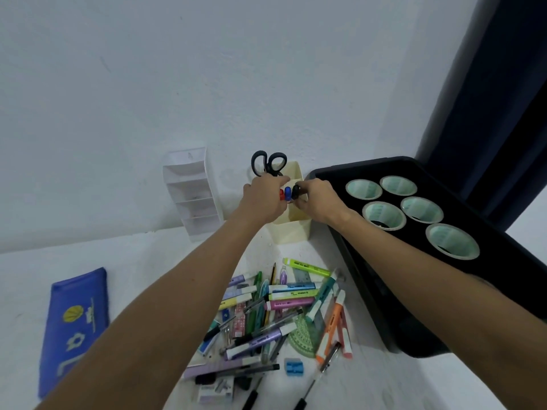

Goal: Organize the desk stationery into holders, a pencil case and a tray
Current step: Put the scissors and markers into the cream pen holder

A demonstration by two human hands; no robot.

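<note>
Both my hands are over the cream pen holder (291, 229) by the wall. My left hand (263, 199) grips a bunch of markers whose red (281, 194) and blue (287, 193) caps show. My right hand (318, 199) pinches the black-capped marker (296, 191) beside them. Black-handled scissors (268, 162) stand in the holder's back part. A heap of highlighters, pens and rulers (278, 309) lies on the white desk below my arms. The blue pencil case (74, 327) lies flat at the left. The black tray (370, 276) at the right holds several tape rolls (421, 210).
A white tiered organiser (192, 190) leans against the wall left of the cream holder. A blue sharpener (294, 366) and a green protractor (305, 335) lie near the heap. A dark curtain (503, 84) hangs at the far right.
</note>
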